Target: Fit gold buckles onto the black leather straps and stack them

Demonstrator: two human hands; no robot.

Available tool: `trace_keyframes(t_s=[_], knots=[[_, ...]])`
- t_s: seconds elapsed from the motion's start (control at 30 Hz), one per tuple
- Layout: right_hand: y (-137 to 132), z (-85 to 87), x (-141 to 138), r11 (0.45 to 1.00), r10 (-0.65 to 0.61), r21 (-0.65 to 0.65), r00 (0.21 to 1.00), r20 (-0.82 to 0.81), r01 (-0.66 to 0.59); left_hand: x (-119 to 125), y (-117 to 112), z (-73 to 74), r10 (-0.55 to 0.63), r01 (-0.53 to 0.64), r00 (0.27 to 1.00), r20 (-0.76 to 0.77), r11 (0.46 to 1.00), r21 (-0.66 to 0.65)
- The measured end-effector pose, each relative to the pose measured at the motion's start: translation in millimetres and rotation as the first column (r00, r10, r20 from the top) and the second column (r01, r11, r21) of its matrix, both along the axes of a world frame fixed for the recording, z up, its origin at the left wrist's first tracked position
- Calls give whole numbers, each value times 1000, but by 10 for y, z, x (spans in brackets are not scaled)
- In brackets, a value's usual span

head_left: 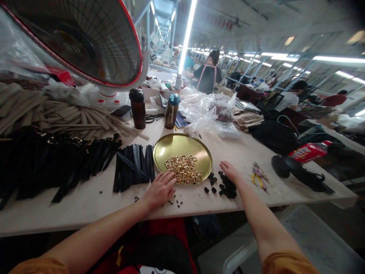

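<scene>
My left hand [160,190] lies palm down at the front left rim of a round gold tray [182,144], its fingers stretched toward a heap of small gold metal buckles [184,170]. A few tiny black bits [178,202] are scattered beside that hand. To the right of the tray, my right hand [229,172] rests with fingers extended, just above a pile of small black round pieces [227,187]. Neither hand shows anything held. Black straps [134,167] lie side by side left of the tray.
A large fan [114,45] looms at upper left over beige strips [71,118] and a heap of black straps [57,163]. Two bottles [138,110] and clear plastic bags [211,114] stand behind the tray. Yellow-handled pliers [259,178] and a red-labelled bottle [309,151] lie right.
</scene>
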State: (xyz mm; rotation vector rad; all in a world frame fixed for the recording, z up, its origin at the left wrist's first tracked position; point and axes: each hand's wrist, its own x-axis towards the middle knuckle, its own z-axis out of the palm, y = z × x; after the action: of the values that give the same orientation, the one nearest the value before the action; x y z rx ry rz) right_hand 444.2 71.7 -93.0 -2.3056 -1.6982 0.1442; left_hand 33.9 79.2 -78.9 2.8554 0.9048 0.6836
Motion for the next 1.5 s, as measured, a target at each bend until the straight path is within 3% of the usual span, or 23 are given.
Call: trace_keyframes(t_s=[0.1,0.23,0.33,0.4,0.53,0.63,0.83,1.0,1.1,1.2,1.27,1.33,1.5], knots=[[19,-26,-129,992,119,-41,993,-20,-120,18,11,-8,19,-20,1000,-10,1000,-19],[-286,83,-250,975,222,-8,975,6,-222,72,100,-49,16,-16,1000,-16,1000,27],[-631,59,-89,984,125,115,988,89,-134,125,213,-57,-47,50,998,-39,995,83],[-813,-74,77,993,18,117,998,55,-24,156,286,-58,-101,108,993,-56,987,122],[-908,-398,227,991,-18,135,1000,19,15,264,405,-81,-116,120,993,-30,977,176],[-834,-461,134,982,-10,190,1000,-13,13,437,470,-77,-113,113,994,-12,978,175],[-785,-316,-5,967,20,256,994,-110,9,923,550,18,-141,146,988,-58,985,96],[-839,-298,9,970,2,241,990,-139,32,1367,648,57,-99,99,994,-35,995,-5],[-891,-286,-50,969,18,247,989,-147,19,1613,513,67,-61,61,998,-3,997,-43],[-896,-256,-130,968,58,249,991,-120,-27,1839,215,32,-116,118,992,38,991,-59],[-835,-228,-167,965,39,262,995,-88,-15,1978,29,-23,-169,177,983,73,977,-119],[-723,-196,-201,962,29,273,997,-75,-7,2086,-84,-87,-135,147,988,72,971,-188],[-473,-130,-400,951,192,276,966,-173,-140,2063,-147,-165,-109,128,989,101,970,-207]])
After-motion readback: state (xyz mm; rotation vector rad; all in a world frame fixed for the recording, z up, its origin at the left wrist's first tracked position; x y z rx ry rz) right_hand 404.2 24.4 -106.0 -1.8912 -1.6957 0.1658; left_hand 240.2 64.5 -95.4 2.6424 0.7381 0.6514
